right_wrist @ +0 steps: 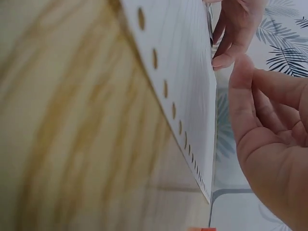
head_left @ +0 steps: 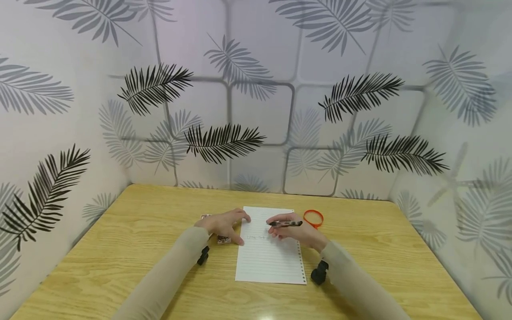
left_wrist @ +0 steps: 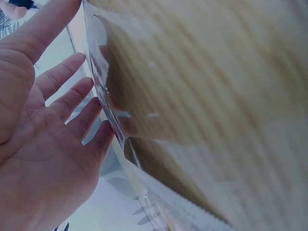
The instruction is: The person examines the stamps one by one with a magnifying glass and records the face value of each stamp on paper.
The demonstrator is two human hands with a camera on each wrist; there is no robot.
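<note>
A lined sheet of paper (head_left: 270,264) with punched holes down its right edge lies on the table, bearing a short line of faint handwriting (head_left: 256,237). My right hand (head_left: 298,232) is over the sheet's right side and holds a dark patterned pen (head_left: 295,223) between thumb and fingers. In the right wrist view the thumb and fingers (right_wrist: 269,110) meet, but the pen is hidden. At the sheet's left edge, my left hand (head_left: 224,224) rests with fingers spread and thumb touching the paper. Its palm (left_wrist: 48,130) shows in the left wrist view, fingers loosely extended.
Partly under the left hand lies a small patterned item (head_left: 224,239), its kind unclear. A red ring-shaped object (head_left: 313,218) sits right of the paper. The wooden table (head_left: 160,209) meets a leaf-patterned wall (head_left: 256,111) at the back.
</note>
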